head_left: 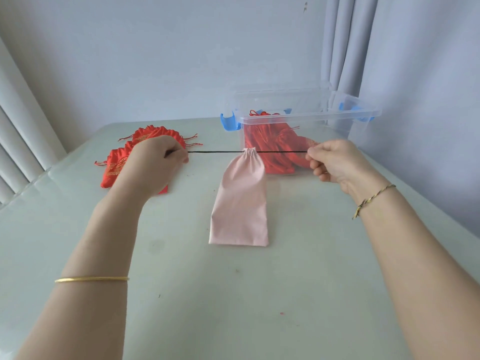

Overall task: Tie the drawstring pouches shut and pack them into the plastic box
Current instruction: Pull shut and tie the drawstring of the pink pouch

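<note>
Pale tabletop (78,242), and the left hand (153,165) pinches one end of the black drawstring (215,152), right hand (335,162) pinching the other, cord taut. Between them the pink pouch (240,203) is cinched at its mouth, its bottom on the table. Behind it, clear plastic box (306,118) holding red pouches (275,149); more red pouches (114,170) lie beyond the left hand.

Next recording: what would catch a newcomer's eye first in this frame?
A pale pink pouch sits at the centre, its mouth gathered on a black drawstring stretched taut between the left hand and the right hand, each pinching one end. Behind it to the right, a clear plastic box holds packed red pouches. Loose red pouches lie on the table behind the left hand.
</note>
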Tool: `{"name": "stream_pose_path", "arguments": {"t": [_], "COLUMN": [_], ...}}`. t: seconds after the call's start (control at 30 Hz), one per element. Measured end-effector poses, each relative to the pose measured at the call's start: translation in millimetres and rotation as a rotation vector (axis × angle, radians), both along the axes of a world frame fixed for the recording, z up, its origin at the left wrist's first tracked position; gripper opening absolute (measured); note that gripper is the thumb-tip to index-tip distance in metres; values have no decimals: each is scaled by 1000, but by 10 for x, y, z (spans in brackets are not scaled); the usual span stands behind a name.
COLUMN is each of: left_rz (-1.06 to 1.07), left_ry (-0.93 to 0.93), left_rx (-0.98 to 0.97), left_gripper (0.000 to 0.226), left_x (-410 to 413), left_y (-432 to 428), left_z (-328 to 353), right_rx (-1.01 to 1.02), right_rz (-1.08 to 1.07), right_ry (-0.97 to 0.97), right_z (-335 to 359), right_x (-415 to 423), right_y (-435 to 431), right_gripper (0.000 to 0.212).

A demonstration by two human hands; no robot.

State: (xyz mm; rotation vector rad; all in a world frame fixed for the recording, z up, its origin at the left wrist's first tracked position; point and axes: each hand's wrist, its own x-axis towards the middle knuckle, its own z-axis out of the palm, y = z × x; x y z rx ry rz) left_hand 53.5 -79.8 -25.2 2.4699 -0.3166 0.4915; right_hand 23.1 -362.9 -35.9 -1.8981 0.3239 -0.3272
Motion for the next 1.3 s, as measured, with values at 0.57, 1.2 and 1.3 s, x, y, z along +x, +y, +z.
{"name": "stream_pose_path", "arguments": {"t": [0.57,1.2,1.3], "left_rz": [-500,-451,-447], "left_ry": [533,536,528], "left_rx": [-837,-707,-728], "left_gripper": [11,17,20], "left_x": [-269,-300,-297], "left_y": [-563,-651,-641], "left_z": [57,21,24], "right_rx": [827,-31,0], "right_rz": [208,446,560], "right_ry": [-47,20,72], "right_z": [175,167,138], "right_x": [-46,-135,-146], "right_y": [409,755,737], "right_gripper": [25,23,22]}}
